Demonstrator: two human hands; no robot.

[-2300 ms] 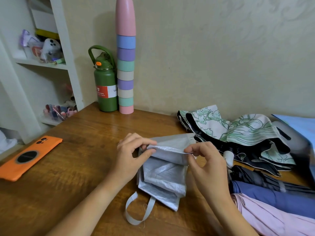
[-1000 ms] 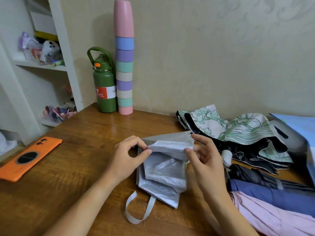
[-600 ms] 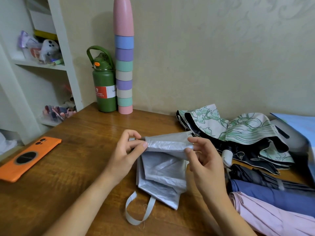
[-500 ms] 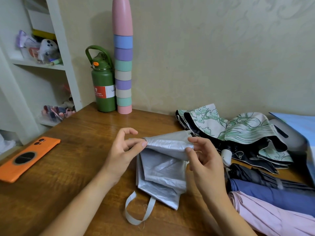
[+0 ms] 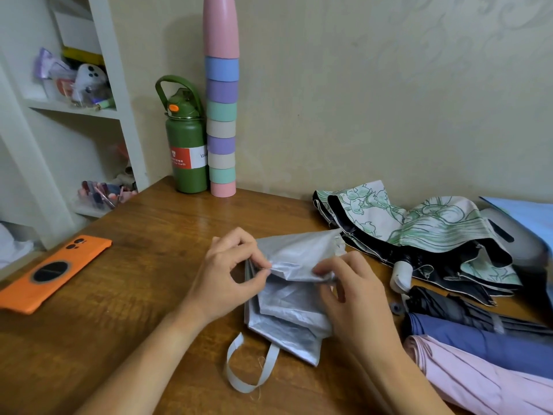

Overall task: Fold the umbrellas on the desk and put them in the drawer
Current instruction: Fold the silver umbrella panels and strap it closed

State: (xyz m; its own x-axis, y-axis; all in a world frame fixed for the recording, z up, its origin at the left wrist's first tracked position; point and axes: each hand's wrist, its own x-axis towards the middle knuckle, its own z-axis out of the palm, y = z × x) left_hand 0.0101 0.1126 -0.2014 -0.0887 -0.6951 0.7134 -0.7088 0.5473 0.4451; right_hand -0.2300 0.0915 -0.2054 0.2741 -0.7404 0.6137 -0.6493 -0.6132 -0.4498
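On the wooden desk (image 5: 149, 295), the left hand (image 5: 227, 280) and the right hand (image 5: 356, 298) both pinch one fold of the silver umbrella (image 5: 293, 295).

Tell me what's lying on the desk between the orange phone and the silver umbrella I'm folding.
Nothing but bare wood. In the head view, the desk between the orange phone and the silver umbrella holds only your left hand, which pinches the umbrella's fabric.
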